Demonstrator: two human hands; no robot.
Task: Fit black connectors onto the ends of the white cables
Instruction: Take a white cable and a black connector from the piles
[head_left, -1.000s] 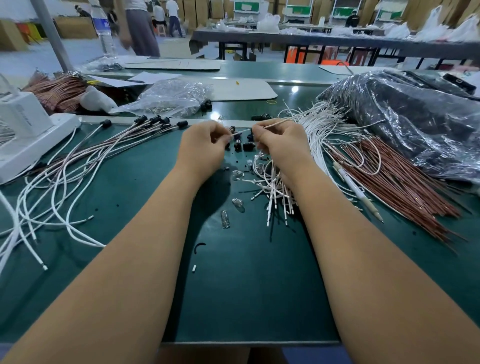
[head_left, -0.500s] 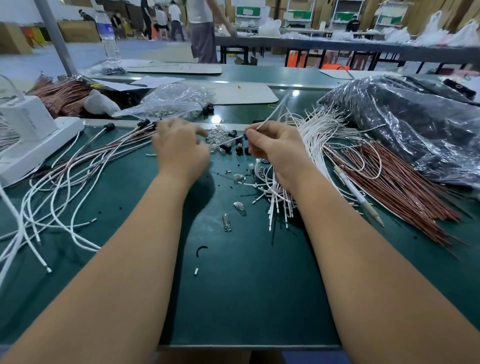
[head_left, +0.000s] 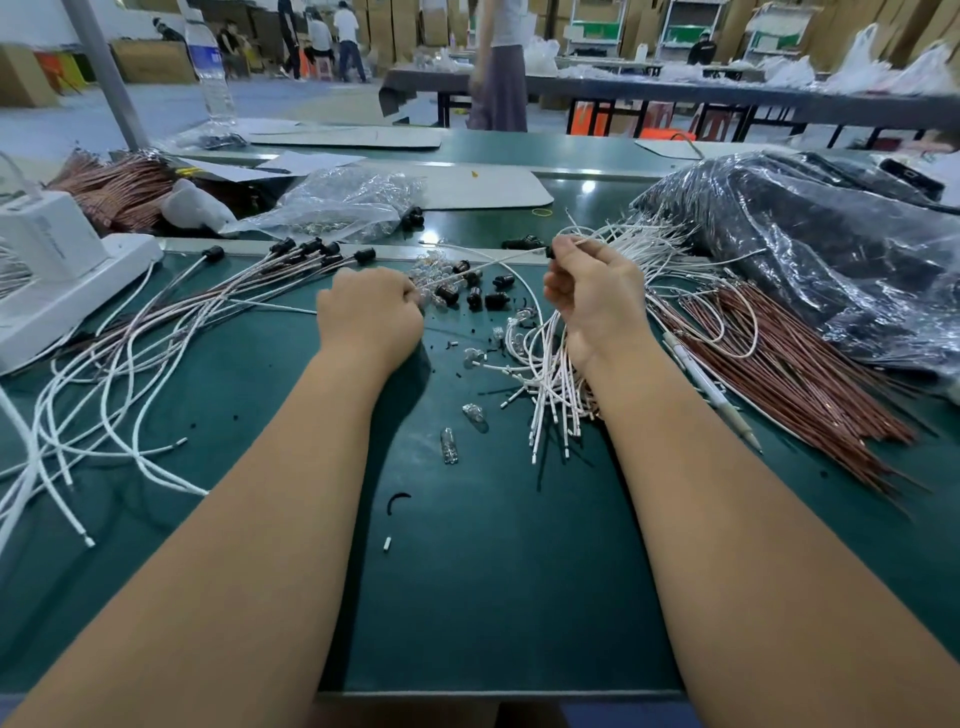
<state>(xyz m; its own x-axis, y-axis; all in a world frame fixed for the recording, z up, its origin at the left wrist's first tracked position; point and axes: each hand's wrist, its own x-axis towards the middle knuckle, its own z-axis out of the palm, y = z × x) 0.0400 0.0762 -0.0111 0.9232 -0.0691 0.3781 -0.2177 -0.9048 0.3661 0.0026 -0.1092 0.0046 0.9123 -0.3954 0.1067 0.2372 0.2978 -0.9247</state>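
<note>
The right hand (head_left: 592, 301) is raised just above the green counter (head_left: 493, 597), its grip pinched on a white cable (head_left: 498, 263) with a black connector (head_left: 549, 252) at the fingertips. That cable runs toward nine o'clock to the left hand (head_left: 369, 312), whose grip is curled closed beside it; whether it holds the cable I cannot tell. Loose connectors (head_left: 480, 291) lie between the hands, unfitted cables (head_left: 550, 395) at the right wrist's six o'clock, and finished ones (head_left: 156, 332) at nine o'clock.
</note>
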